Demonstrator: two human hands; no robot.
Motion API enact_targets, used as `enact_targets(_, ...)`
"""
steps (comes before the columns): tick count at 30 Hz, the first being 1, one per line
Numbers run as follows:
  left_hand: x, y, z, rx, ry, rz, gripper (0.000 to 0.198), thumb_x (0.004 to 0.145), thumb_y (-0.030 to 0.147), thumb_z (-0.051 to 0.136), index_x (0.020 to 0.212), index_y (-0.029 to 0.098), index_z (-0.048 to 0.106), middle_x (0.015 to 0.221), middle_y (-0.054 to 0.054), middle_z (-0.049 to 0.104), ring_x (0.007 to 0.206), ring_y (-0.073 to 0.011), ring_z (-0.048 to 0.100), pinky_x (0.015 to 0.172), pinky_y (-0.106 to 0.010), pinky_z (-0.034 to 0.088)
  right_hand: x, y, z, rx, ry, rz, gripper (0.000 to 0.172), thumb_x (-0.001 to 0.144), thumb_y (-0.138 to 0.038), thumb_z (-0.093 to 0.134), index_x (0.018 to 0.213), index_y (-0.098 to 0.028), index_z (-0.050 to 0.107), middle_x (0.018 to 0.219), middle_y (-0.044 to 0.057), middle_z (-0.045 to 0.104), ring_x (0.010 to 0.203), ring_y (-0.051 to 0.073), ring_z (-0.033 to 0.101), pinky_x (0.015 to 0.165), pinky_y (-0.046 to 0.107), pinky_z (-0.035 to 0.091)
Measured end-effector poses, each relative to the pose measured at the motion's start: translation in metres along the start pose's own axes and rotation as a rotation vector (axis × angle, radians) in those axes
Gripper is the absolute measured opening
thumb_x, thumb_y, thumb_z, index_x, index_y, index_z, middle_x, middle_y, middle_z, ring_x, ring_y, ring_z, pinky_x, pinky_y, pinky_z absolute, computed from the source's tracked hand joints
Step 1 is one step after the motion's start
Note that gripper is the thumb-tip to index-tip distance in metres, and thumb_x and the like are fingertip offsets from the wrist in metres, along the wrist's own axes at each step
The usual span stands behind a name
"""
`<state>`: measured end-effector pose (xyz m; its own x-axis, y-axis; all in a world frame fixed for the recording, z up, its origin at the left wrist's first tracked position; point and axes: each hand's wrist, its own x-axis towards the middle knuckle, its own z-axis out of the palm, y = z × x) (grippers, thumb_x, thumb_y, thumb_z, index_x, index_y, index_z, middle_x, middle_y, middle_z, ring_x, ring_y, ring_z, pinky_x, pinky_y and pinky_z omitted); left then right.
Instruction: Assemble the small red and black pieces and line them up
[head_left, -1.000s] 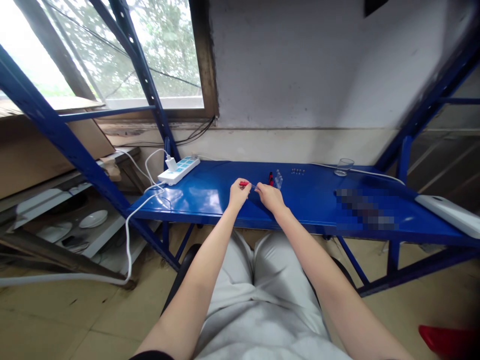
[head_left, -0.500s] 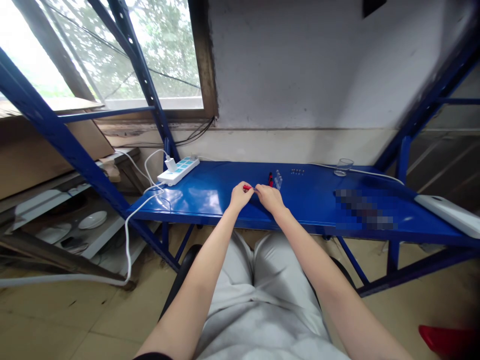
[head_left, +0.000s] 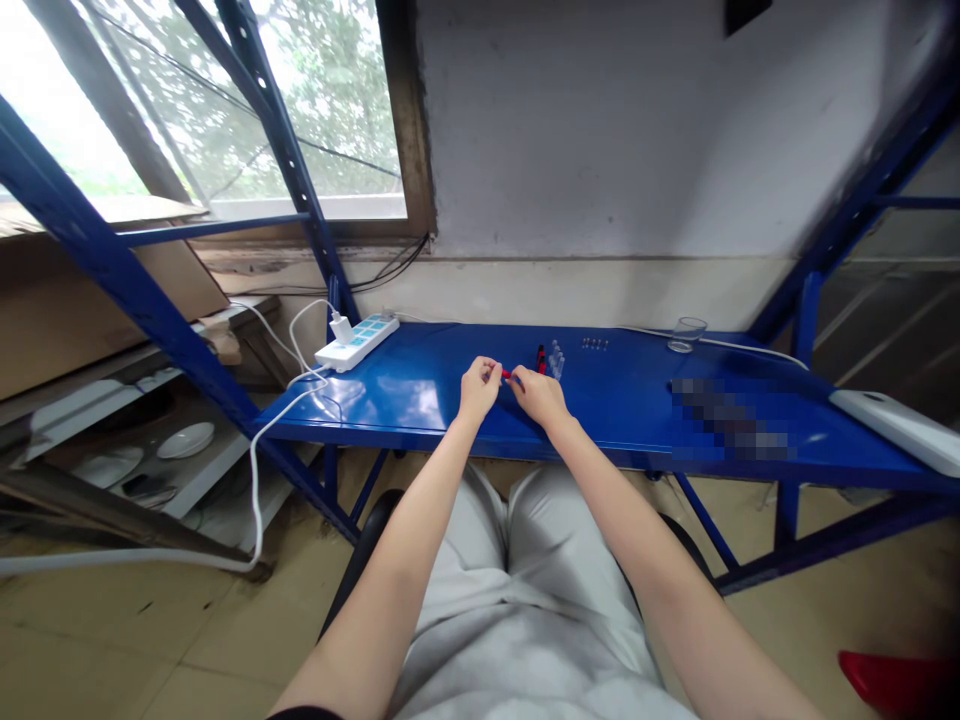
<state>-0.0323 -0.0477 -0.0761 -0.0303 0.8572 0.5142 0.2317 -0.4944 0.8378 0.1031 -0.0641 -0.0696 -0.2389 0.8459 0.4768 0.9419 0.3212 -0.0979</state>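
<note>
Above the blue table (head_left: 420,352), my left hand (head_left: 478,390) and my right hand (head_left: 538,394) almost meet. Between their fingertips shows a small, slim red piece (head_left: 506,374), with a hand closed on each end. Most of it is covered by the fingers, so its kind cannot be made out. Just beyond my right hand are small red and black pieces (head_left: 541,358). Beside them stands a group of small clear pieces (head_left: 556,359). Farther back lies a short row of several tiny pieces (head_left: 595,344).
A white power strip (head_left: 358,342) with a plugged-in cable lies at the table's left end. Toward the back right stands a clear glass (head_left: 687,335). A blurred-out object (head_left: 731,420) lies front right, near a white flat object (head_left: 896,430). Blue frame posts rise at both sides.
The red piece now shows between both hands' fingertips, where before it showed within my left hand's fingers. My left hand has turned slightly; my right hand has barely moved.
</note>
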Motion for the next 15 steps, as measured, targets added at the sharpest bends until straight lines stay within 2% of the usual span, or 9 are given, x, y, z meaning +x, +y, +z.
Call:
enact_targets(9,0.0017,-0.0017,0.0012,-0.145,-0.06,-0.097,0.025,0.074,0.04,0.056,0.078,0.016,0.051,0.058,0.002,0.056,0.043,-0.0057,0.045,0.044,-0.019,0.035,-0.0001,0.0011,0.0029,0.033,0.053,-0.015,0.021,0.088,-0.033,0.038,0.092,-0.021,0.055,0.084,0.003,0.066,0.064,0.015,0.058,0.05,0.025,0.025)
enact_targets(15,0.0034,-0.0021,0.002,-0.221,-0.087,-0.113,0.027,0.067,0.039,0.064,0.074,0.014,0.057,0.061,0.001,0.055,0.054,-0.0074,0.049,0.052,-0.02,0.039,-0.0012,0.0016,0.0037,0.115,0.107,-0.036,0.025,0.088,-0.033,0.034,0.096,-0.021,0.056,0.083,0.004,0.065,0.063,0.014,0.057,0.051,0.023,0.028)
